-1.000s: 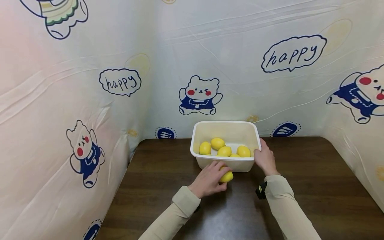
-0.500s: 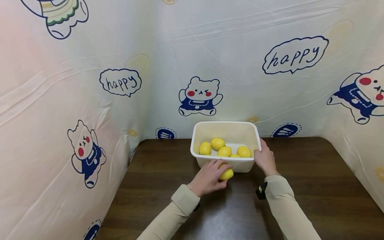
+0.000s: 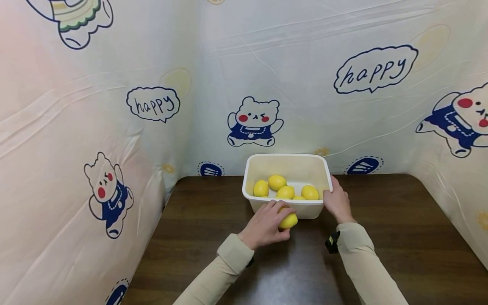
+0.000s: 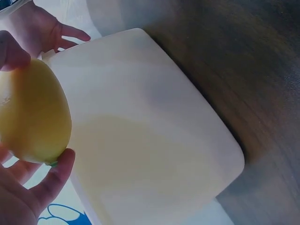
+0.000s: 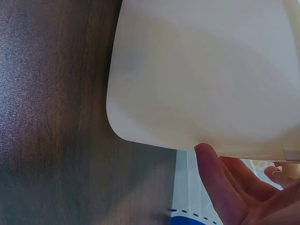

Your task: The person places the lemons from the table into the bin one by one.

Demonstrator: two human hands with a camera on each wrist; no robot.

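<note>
In the head view my left hand (image 3: 264, 226) holds a yellow lemon (image 3: 289, 220) in front of the near wall of a white plastic bin (image 3: 287, 209). The left wrist view shows this lemon (image 4: 37, 112) pinched between thumb and fingers, a small green tip at its end. My right hand (image 3: 337, 201) rests against the bin's right side near the front corner. From the right wrist view, the thumb of that hand (image 5: 243, 192) touches the bin's side (image 5: 201, 84), with the other fingers behind it, partly hidden. Several lemons (image 3: 285, 192) lie inside the bin.
The bin stands at the back of a dark wooden table (image 3: 206, 212), close to a pale curtain (image 3: 305, 93) with cartoon bears. More of this curtain hangs along both sides. A small black device (image 3: 332, 242) is strapped at the right wrist.
My left hand shifts very slightly, and its fingers settle over the lemon from above. The bin, the lemons in it and my right hand stay in place.
</note>
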